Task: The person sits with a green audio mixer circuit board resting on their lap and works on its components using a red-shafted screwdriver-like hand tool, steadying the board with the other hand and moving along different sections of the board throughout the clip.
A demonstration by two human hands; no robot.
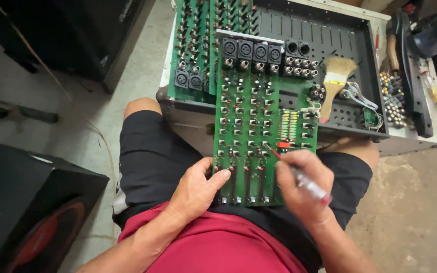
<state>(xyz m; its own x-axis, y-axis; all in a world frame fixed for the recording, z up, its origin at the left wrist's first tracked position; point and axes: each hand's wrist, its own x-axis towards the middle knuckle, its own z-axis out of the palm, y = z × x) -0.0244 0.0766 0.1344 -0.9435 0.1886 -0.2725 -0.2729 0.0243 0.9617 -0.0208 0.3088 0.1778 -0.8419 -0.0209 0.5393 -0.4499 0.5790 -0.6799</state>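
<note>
Green board [259, 116] lies on the lap, its far end on the open chassis [360, 35]. Left hand [195, 189] clasps the board's near-left edge — right hand [299, 184] closed on a screwdriver [299, 174], tip touching the board. Brush [336, 81] lies in the chassis.

Circuit board [259, 116]: green, long, studded with knobs and sockets, lying across the lap, far end on the metal case.
Screwdriver [299, 174]: clear-handled, tip on the board.
</note>
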